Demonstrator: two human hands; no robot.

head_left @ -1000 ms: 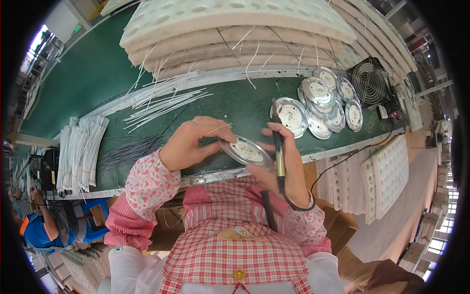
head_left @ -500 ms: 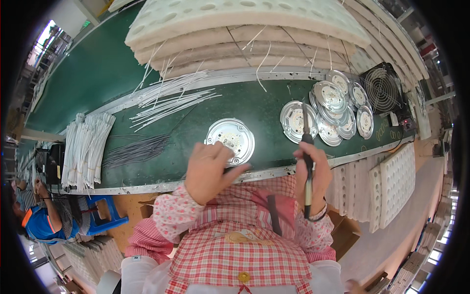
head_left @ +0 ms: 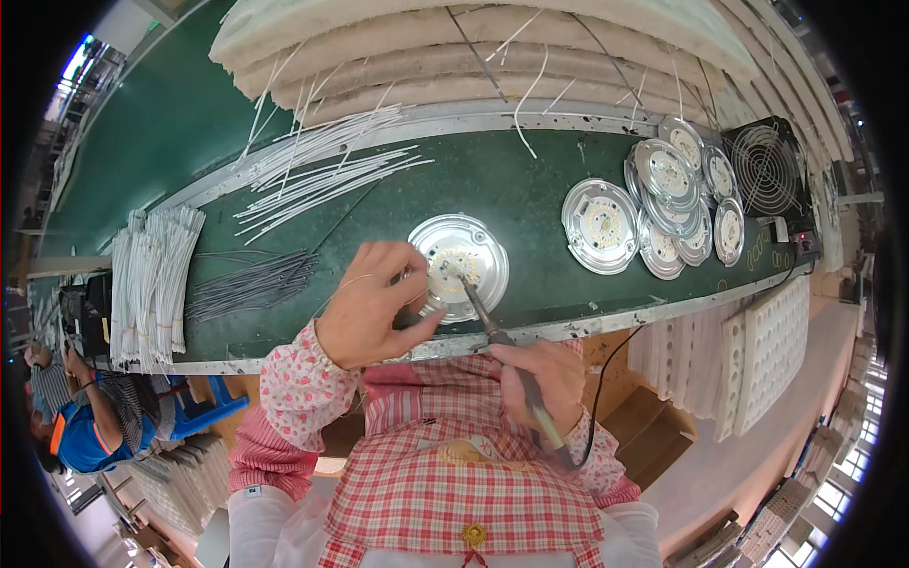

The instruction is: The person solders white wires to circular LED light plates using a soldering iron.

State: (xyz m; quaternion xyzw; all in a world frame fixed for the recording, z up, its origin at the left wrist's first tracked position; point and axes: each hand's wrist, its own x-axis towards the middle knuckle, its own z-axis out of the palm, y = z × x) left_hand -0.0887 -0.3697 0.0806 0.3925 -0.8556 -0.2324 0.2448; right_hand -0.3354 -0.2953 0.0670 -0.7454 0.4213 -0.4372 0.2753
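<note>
Silver metal: the round, shallow disc [head_left: 471, 256] lies face up, close to the pale metal front edge [head_left: 597, 328] of the green-topped bench [head_left: 544, 256]; green surface runs rightward to the heaped silver discs [head_left: 671, 177]. My right hand [head_left: 544, 379] clasps the black-handled soldering iron [head_left: 500, 338], long axis slanting away and leftward, tip at the disc's face. My left hand [head_left: 374, 308] curls by its left rim; whether it's pinching anything, I can't tell.
</note>
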